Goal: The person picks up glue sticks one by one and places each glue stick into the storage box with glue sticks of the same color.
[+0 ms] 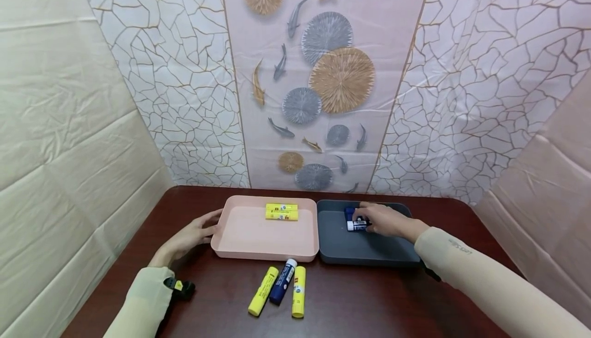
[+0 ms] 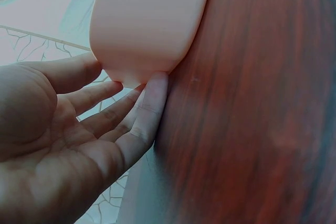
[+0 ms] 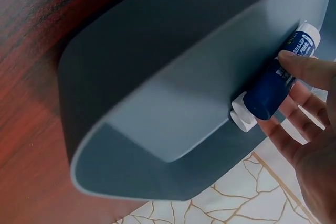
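Observation:
My right hand (image 1: 380, 218) is inside the dark grey tray (image 1: 337, 245), holding a blue glue stick (image 3: 275, 80) with a white cap between thumb and fingers. Beneath that stick, the white end of another glue stick (image 3: 243, 116) shows in the right wrist view; its body is mostly hidden. At the left end of the pink tray (image 1: 258, 240), my left hand (image 1: 191, 235) rests its fingertips against the outer wall, fingers loosely extended. Two yellow glue sticks (image 1: 281, 212) lie side by side in the pink tray.
In front of the trays, a blue glue stick (image 1: 283, 282) lies on the dark wood table (image 1: 369, 302) between a yellow glue stick (image 1: 263, 292) and another yellow glue stick (image 1: 298, 293). The trays stand side by side near the patterned cloth (image 1: 314, 138) at the back.

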A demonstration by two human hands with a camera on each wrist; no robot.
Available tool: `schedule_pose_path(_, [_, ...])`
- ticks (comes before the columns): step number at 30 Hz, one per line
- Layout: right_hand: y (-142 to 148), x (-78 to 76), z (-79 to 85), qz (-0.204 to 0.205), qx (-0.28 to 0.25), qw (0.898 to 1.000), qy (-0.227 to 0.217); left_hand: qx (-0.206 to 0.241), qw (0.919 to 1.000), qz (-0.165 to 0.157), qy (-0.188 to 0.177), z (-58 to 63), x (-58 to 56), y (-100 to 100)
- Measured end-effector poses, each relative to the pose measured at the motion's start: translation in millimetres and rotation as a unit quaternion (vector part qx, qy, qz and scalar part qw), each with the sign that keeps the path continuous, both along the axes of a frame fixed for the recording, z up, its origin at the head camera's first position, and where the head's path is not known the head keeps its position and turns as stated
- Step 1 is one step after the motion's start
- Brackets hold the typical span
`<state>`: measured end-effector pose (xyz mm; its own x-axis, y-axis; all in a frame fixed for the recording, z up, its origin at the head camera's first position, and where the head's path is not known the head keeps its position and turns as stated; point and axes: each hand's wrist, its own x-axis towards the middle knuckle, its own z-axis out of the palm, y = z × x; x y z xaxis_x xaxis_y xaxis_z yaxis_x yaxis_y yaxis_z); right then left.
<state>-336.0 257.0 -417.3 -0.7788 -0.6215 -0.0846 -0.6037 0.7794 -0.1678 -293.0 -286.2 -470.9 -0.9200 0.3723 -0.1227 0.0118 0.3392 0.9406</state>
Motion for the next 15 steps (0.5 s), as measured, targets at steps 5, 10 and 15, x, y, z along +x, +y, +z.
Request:
schedule_pose_path(5, [0.0,0.3,-1.9,-0.002,-0.007,1.000,0.002,-0.005,0.9999,0.010,-0.002,-0.7,-1.1,0.3])
schedule_pose_path(10, [-0.6,0.0,-3.8,0.011,-0.006,1.000,0.024,-0.007,0.9999,0.012,-0.003,-1.7,-2.2,-0.9])
schedule_pose_path(15, [0.7,-0.7,-5.9,0.009,0.007,0.999,0.041,-0.008,0.9999,0.011,-0.005,-4.0,-2.4,-1.8])
